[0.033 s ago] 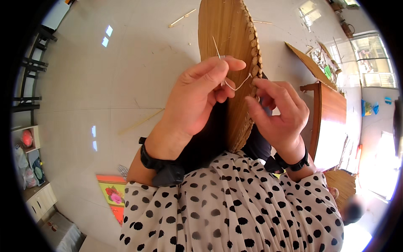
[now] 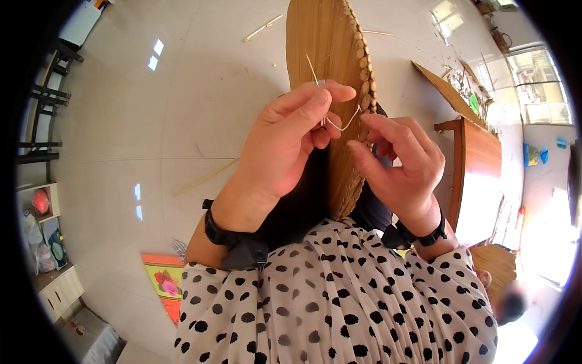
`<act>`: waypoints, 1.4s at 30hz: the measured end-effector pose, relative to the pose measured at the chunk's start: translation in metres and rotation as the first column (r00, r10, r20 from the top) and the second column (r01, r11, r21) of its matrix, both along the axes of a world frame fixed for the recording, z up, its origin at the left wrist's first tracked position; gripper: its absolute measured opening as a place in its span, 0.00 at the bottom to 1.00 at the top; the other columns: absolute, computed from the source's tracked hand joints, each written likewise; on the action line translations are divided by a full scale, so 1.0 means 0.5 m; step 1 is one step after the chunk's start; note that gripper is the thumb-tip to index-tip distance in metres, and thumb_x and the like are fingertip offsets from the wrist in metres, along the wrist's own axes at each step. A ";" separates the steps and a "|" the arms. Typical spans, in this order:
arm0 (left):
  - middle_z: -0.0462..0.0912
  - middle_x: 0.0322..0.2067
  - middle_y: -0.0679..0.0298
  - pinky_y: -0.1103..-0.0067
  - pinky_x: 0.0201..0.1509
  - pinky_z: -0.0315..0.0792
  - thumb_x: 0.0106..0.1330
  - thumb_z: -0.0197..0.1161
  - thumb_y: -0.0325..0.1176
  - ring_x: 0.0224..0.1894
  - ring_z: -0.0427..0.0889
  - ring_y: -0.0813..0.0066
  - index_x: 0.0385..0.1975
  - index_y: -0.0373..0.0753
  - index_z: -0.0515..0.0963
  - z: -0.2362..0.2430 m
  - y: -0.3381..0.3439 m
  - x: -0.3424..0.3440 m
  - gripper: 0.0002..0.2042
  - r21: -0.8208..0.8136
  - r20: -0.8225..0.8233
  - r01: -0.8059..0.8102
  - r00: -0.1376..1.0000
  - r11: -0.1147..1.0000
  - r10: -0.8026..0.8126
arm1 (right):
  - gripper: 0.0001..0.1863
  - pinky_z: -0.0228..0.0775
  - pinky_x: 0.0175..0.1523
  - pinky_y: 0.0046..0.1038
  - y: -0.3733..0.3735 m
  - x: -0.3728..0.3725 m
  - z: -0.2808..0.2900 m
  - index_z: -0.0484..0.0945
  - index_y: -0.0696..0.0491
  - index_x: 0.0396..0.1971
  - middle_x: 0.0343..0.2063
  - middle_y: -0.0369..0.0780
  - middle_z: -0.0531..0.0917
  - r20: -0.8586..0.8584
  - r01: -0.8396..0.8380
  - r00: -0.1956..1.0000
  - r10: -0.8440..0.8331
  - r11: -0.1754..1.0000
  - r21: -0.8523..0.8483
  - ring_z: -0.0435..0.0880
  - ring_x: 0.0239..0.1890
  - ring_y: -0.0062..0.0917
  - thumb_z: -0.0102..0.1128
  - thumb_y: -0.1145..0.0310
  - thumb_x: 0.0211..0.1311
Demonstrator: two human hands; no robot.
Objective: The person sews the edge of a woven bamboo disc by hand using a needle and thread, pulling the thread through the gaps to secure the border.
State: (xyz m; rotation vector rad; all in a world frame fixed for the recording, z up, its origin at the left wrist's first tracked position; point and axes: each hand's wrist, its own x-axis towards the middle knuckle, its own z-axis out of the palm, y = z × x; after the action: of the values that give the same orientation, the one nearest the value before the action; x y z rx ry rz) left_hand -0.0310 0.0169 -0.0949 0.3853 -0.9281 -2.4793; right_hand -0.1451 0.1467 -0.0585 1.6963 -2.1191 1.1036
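Note:
A needle is pinched in my left hand, pointing up over the flat tan panel of woven or straw-like material. A pale thread loops from my left fingers to the panel's braided, scalloped right edge. My right hand is at that edge below the thread, thumb and index apart, index tip at or near the rim; I see nothing held in it. The panel stands on edge in front of my body, its lower part against dark clothing.
Thin sticks lie on the tiled floor. At right stands a wooden table with another tan panel. Black stools or racks and a shelf line the left; a floral mat lies lower left.
My right hand has shifted slightly left, its thumb closer to the panel's face. My left hand still pinches the needle in much the same place.

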 end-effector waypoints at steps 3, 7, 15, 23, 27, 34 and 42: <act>0.80 0.49 0.64 0.81 0.45 0.72 0.75 0.51 0.36 0.40 0.77 0.81 0.51 0.36 0.77 -0.005 0.003 0.001 0.14 -0.052 -0.121 0.057 0.991 0.997 -0.063 | 0.15 0.63 0.18 0.20 -0.013 0.021 0.018 0.83 0.49 0.34 0.15 0.30 0.72 0.001 -0.027 1.000 0.027 0.998 -0.056 0.72 0.15 0.19 0.74 0.74 0.42; 0.79 0.49 0.65 0.78 0.48 0.73 0.75 0.50 0.37 0.42 0.77 0.79 0.54 0.36 0.75 0.007 0.028 -0.003 0.16 -0.020 -0.064 0.082 0.994 0.996 -0.083 | 0.13 0.64 0.19 0.20 -0.024 0.018 -0.004 0.83 0.48 0.32 0.17 0.30 0.74 -0.183 0.010 0.982 -0.045 0.982 -0.189 0.73 0.16 0.20 0.73 0.75 0.42; 0.79 0.46 0.63 0.78 0.46 0.73 0.75 0.50 0.37 0.42 0.77 0.78 0.54 0.36 0.76 0.006 0.031 -0.005 0.16 -0.009 -0.059 0.075 0.995 0.997 -0.075 | 0.11 0.67 0.20 0.22 -0.024 0.008 -0.017 0.82 0.51 0.29 0.21 0.32 0.77 -0.228 -0.066 0.973 -0.016 0.936 -0.346 0.76 0.18 0.22 0.69 0.79 0.42; 0.83 0.32 0.65 0.85 0.34 0.72 0.72 0.55 0.32 0.28 0.78 0.82 0.46 0.33 0.81 -0.002 0.020 -0.007 0.11 -0.477 0.066 -0.103 0.986 0.873 0.152 | 0.10 0.70 0.23 0.24 0.022 -0.001 -0.052 0.81 0.53 0.29 0.26 0.35 0.79 -0.153 0.009 0.987 -0.047 0.971 -0.240 0.78 0.19 0.26 0.68 0.80 0.43; 0.81 0.29 0.64 0.84 0.32 0.74 0.70 0.58 0.28 0.27 0.78 0.80 0.46 0.31 0.80 -0.004 0.018 -0.014 0.10 -0.576 0.133 -0.092 0.970 0.812 0.205 | 0.10 0.72 0.24 0.24 0.041 -0.007 -0.067 0.81 0.54 0.32 0.27 0.36 0.81 0.058 0.177 0.984 -0.171 0.977 -0.119 0.79 0.20 0.25 0.69 0.76 0.47; 0.80 0.28 0.65 0.84 0.32 0.73 0.66 0.61 0.23 0.27 0.77 0.81 0.50 0.30 0.78 0.004 0.012 -0.024 0.14 -0.680 0.223 -0.051 0.936 0.731 0.273 | 0.21 0.73 0.27 0.26 0.030 -0.007 -0.053 0.79 0.57 0.42 0.26 0.37 0.80 0.228 0.211 0.945 -0.234 0.970 0.122 0.79 0.21 0.25 0.71 0.63 0.47; 0.78 0.26 0.67 0.86 0.30 0.70 0.65 0.61 0.23 0.26 0.74 0.84 0.48 0.31 0.79 -0.012 0.006 -0.041 0.12 -0.687 0.210 -0.072 0.933 0.723 0.292 | 0.19 0.72 0.28 0.30 -0.007 -0.014 -0.087 0.80 0.58 0.41 0.25 0.41 0.78 0.307 0.206 0.931 -0.197 0.978 0.002 0.78 0.22 0.34 0.68 0.70 0.47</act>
State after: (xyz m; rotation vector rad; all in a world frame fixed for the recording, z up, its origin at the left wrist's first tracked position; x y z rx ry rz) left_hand -0.0514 0.0202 -0.1011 0.5776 -1.7358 -1.7523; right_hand -0.1523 0.1430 -0.1019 1.3250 -2.3791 1.4007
